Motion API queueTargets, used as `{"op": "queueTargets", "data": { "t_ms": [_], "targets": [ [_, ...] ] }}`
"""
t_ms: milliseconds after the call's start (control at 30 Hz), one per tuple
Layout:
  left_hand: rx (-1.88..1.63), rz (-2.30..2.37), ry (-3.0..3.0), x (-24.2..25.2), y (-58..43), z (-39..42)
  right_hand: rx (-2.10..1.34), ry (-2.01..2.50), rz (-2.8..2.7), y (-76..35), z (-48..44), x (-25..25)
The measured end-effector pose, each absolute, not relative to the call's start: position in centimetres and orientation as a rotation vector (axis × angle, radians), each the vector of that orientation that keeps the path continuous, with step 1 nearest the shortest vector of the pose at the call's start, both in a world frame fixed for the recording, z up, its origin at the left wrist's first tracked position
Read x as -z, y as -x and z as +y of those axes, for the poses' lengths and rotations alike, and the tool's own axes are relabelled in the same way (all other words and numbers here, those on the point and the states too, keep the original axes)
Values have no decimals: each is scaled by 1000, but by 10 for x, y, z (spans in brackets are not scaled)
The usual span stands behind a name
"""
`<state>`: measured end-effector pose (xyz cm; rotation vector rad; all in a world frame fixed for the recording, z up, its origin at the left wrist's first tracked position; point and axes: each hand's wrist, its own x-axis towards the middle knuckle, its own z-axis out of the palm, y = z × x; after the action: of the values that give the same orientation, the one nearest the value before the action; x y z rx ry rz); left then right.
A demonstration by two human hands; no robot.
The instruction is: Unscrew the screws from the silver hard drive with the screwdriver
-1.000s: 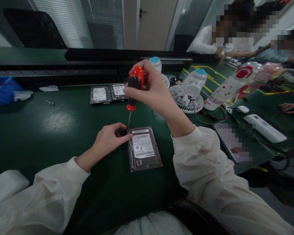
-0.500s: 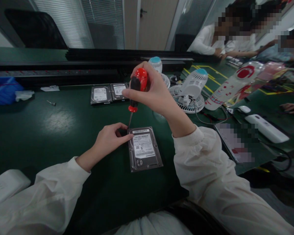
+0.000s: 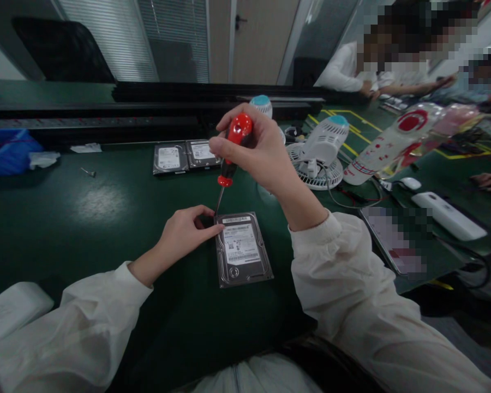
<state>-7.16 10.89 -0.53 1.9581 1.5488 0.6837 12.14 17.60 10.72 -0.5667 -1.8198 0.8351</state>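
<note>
Dark green, the worktop [image 3: 188, 319] starts close to the person's body and goes far back. A hard disk drive [image 3: 245, 245] lies flat near the middle, white label up. The left hand [image 3: 184, 226] is at its far left corner. The thumb rests on top by the edge, and the first finger reaches close to the tip of the screwdriver [image 3: 228, 169]. I cannot tell if this grip pinches the drive or just rests on it. The right hand [image 3: 264, 155] has its grip clamped on the screwdriver's red and black handle, and the thin metal shaft points down at that same corner.

The step in hand looks like turning the screwdriver at that corner. To do it well, the tip should sit deep in a screw, if one is there; the left finger hides the spot. The tool seems to lean to the right, so standing it up straighter should help stop slips. Press down firmly and turn slowly. The left thumb should hold the drive so it does not spin, and the first finger should keep clear of the tip.

Farther back, a small metal piece [image 3: 90, 173] lies off to the left; it would be easy to lose. Past it, two more hard disk drives [image 3: 169, 158] sit side by side, and a white fan [image 3: 325, 143] is to their right.
</note>
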Motion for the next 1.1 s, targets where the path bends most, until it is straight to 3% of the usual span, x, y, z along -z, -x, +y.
{"op": "queueTargets", "data": {
  "t_ms": [267,567,833,1100],
  "targets": [
    [-653,1545,-1953,6,72,110,-1147,419,-1789,-125,178,-108],
    [-664,1532,-1964,6,73,109,-934,600,-1831,-123,176,-107],
    [-643,1542,-1960,8,74,110,-1274,415,-1761,-124,176,-110],
    [-648,1527,-1963,5,73,109,-918,594,-1862,-124,176,-106]
  ]
}}
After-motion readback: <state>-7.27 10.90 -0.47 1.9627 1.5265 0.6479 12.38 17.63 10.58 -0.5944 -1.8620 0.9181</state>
